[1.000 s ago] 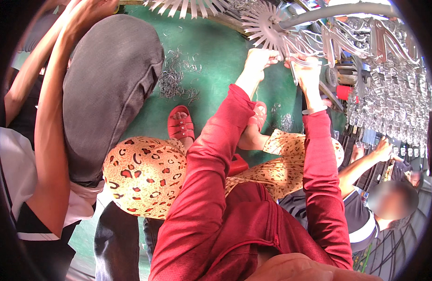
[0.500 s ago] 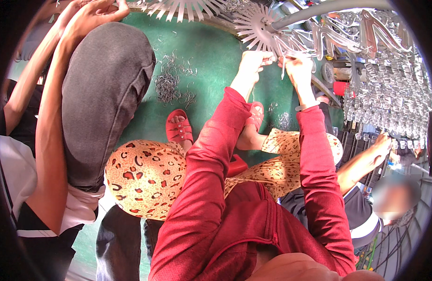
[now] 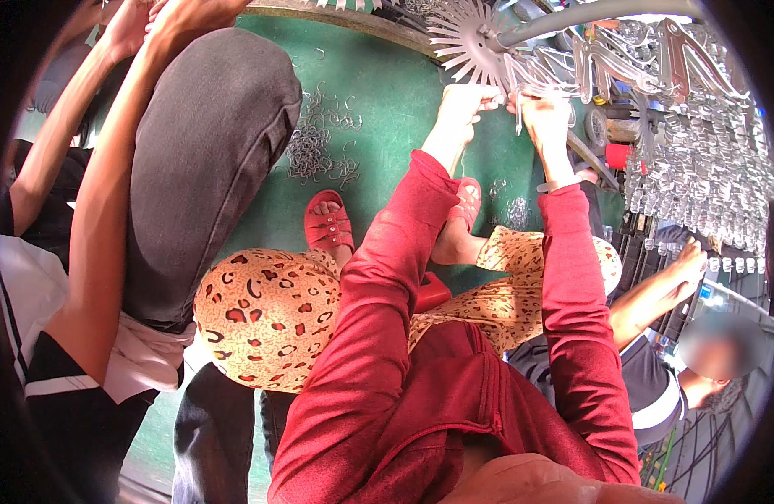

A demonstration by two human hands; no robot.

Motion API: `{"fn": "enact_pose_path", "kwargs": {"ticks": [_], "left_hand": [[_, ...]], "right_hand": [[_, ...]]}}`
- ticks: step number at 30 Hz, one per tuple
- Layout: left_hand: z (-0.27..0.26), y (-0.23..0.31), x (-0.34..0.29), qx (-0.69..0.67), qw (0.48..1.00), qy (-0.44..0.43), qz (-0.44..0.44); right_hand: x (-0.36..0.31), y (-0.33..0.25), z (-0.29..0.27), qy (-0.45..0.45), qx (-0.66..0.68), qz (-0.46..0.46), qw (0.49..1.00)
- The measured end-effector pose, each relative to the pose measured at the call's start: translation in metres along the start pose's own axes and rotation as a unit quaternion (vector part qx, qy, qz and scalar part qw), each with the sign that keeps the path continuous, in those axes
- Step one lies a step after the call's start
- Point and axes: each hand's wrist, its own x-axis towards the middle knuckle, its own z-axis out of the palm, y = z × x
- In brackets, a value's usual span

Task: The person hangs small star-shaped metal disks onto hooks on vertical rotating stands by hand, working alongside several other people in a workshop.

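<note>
Both my hands are raised at the rim of a grey toothed metal disc (image 3: 473,40), below a curved grey pipe. The fingers of my left hand (image 3: 465,107) are pinched together near the disc's lower teeth; whatever sits in them is too small to name. Just to its right, my right hand (image 3: 548,120) is also closed in a pinch. A thin pale metal strip (image 3: 519,118) hangs beside its fingertips, and I cannot tell whether they grip it. Bent metal pieces (image 3: 601,65) hang in a row right of the disc.
Small metal hooks (image 3: 310,149) lie heaped on the green floor (image 3: 366,92), with a smaller pile (image 3: 517,210) near my foot. A person in dark trousers (image 3: 215,160) sits close on my left; another person's arm (image 3: 660,286) shows at right. Shiny clips (image 3: 685,160) hang densely there.
The whole view has shifted slightly, and the second toothed disc at the top has mostly left it. My hands stay pinched at the rim of the near disc.
</note>
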Motion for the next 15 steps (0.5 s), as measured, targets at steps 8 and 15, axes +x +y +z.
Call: {"fn": "enact_pose_path", "kwargs": {"ticks": [8,15], "left_hand": [[0.003,0.004,-0.002,0.007,1.000,0.010,0.012],[0.002,0.012,-0.004,-0.002,1.000,0.011,0.012]], "right_hand": [[-0.007,0.000,0.001,0.058,0.059,0.056,0.995],[-0.019,-0.019,0.006,0.069,0.079,0.034,0.994]]}}
